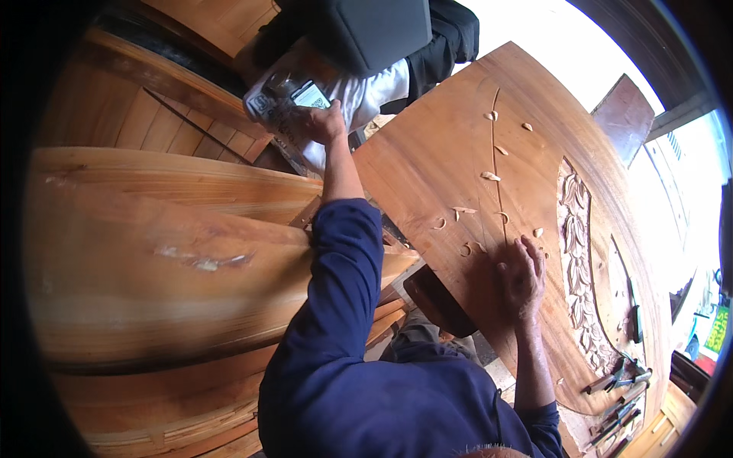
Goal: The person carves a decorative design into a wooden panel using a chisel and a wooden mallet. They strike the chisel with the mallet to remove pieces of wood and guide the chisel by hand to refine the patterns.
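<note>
Blue-sleeved, pinching phone (311, 95) in left grip (325, 122), left of carved wooden panel (439, 153), with square code on screen. Resting right grip (524, 278), loosely spread, on panel near shavings (490, 176). Noted far right: lettered green sign (717, 330).

We see: panel (427, 164) front-right | timber (168, 305) left | tools (600, 384) panel's near-right | shavings (490, 176) mid-panel | phone (309, 96) in left hand (326, 123)

A wooden board (534, 179), carved along its right side, carries scattered shavings (490, 176), a slim tool (636, 324) and clustered hand tools (633, 393).
</note>
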Demonstrator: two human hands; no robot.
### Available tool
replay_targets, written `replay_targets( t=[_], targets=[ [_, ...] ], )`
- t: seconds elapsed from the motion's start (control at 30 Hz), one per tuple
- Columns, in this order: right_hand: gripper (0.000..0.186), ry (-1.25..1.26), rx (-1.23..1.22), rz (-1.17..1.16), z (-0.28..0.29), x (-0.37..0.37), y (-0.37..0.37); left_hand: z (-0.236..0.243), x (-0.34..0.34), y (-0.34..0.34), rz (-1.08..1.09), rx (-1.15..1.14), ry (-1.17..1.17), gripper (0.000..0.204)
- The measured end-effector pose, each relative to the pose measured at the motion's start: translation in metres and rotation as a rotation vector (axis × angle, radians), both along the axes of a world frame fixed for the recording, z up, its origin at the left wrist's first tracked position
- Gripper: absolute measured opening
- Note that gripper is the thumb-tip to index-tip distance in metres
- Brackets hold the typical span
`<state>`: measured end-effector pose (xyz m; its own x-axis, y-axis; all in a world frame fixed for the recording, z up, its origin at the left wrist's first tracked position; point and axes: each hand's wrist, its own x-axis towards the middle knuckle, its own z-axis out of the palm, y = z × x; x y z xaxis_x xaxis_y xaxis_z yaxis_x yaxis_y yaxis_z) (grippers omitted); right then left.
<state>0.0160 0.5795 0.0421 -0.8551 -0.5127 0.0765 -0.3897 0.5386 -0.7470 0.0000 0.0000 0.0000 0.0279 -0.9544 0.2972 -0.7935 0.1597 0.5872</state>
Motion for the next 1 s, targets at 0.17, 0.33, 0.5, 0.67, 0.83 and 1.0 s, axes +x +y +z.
replay_targets(
  t=[0.17,0.33,0.5,0.67,0.83,1.0],
  targets=[
    [0.058,0.119,0.056,0.07,0.02,-0.01,-0.025,0.011,-0.03,-0.059,-0.056,-0.042,-0.04,0.094],
    [0.022,0.034,-0.075,0.209,0.065,-0.024,-0.041,-0.052,-0.005,-0.12,-0.244,0.109,-0.279,0.104],
    [0.049,0.105,0.015,0.203,0.054,-0.019,-0.003,-0.057,-0.007,-0.187,-0.223,0.225,-0.374,0.114],
    [0.053,0.174,-0.082,0.174,0.042,-0.016,0.009,-0.04,-0.038,-0.173,-0.156,0.23,-0.344,0.124],
    [0.055,0.2,-0.087,0.181,0.02,-0.01,0.007,-0.03,-0.037,-0.056,-0.129,-0.298,-0.229,0.126],
    [0.063,0.31,-0.251,0.127,0.0,-0.002,0.025,0.04,-0.044,0.091,-0.518,-0.547,0.022,0.101]
  ],
)
